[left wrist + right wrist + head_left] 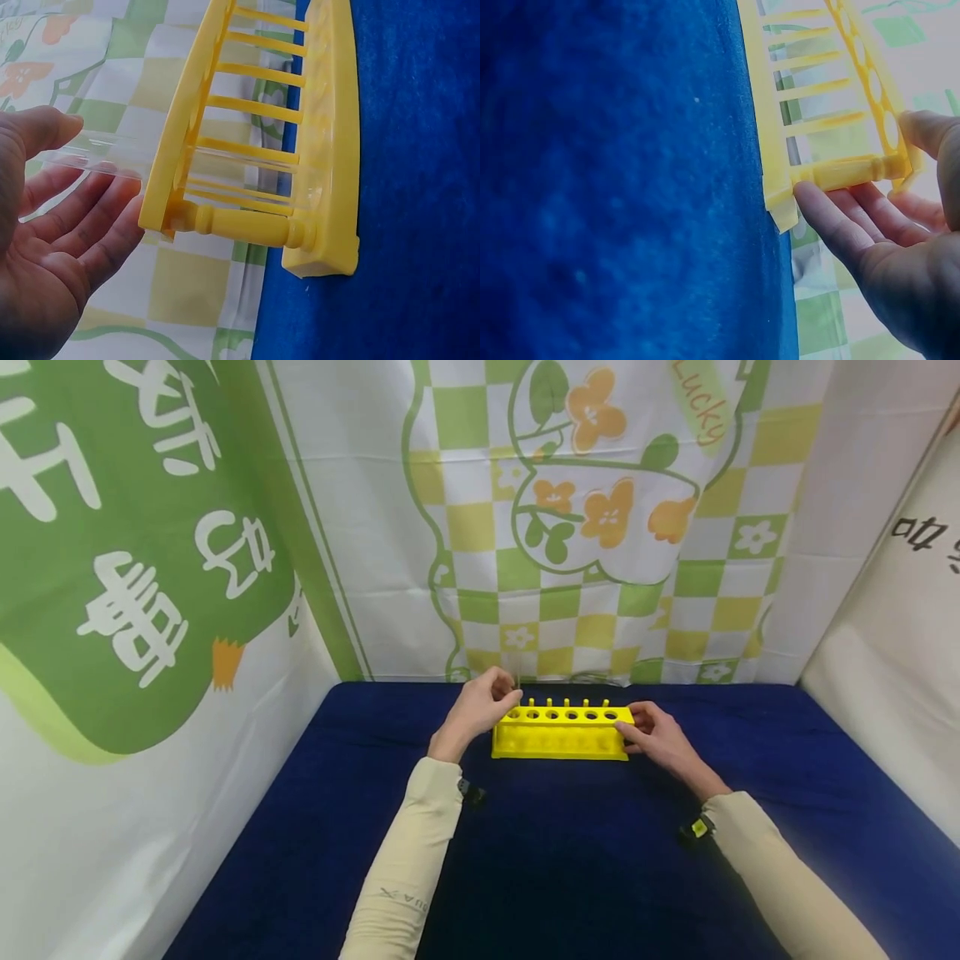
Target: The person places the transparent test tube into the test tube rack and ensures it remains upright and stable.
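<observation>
A yellow test tube rack (558, 742) stands on the dark blue cloth, with a row of round holes along its top plate. A clear test tube (105, 154) passes through the hole at its left end, reaching down to the base in the left wrist view. My left hand (483, 700) holds the tube's upper part, thumb on one side and loosely bent fingers on the other. At the right end my right hand (656, 735) grips the rack. In the right wrist view its thumb is at the top plate and its fingers lie against the end post (847, 174).
Several short pegs (567, 702) rise along the rack's back edge. The blue cloth (562, 860) covers the table. A patterned curtain (480, 568) hangs just behind the rack, with more printed fabric (225, 710) at the left side.
</observation>
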A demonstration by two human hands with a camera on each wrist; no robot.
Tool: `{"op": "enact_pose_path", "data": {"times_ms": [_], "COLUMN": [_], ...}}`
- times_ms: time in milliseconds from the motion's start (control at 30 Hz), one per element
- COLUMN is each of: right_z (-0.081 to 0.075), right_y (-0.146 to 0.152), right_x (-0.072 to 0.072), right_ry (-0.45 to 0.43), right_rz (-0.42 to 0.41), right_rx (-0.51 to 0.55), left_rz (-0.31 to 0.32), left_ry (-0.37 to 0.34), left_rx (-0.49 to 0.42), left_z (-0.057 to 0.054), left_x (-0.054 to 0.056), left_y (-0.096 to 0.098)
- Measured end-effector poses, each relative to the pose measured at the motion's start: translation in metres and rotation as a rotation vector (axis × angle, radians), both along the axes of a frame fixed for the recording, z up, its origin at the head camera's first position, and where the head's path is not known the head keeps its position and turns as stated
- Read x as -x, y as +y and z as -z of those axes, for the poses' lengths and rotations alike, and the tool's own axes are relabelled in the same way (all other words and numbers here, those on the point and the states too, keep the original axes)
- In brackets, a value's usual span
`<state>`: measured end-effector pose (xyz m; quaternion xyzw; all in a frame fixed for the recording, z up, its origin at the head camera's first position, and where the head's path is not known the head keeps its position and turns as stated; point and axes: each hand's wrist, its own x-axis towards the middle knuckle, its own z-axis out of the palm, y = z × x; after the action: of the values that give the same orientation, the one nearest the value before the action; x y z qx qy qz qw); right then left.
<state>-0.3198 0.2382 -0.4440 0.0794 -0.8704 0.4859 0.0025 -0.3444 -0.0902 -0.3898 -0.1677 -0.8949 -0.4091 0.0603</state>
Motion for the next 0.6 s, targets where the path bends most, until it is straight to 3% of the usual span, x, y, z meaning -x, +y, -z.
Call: {"op": "enact_pose_path", "data": {"times_ms": [367,600], "right_z": [-0.011,-0.021], "right_y": [0.004,0.015], "right_x": [0.005,0.003], "right_ry": [-0.063,-0.066], "right_rz": [-0.065,-0.129], "right_rx": [-0.053,-0.183], "left_rz": [0.025,0.068], "left_ry": [-0.006,-0.008], "left_rx": [0.035,0.098], "left_z": [-0.003,-0.007], "left_x": [-0.002,-0.003], "left_y": [-0.005,-0.009]}}
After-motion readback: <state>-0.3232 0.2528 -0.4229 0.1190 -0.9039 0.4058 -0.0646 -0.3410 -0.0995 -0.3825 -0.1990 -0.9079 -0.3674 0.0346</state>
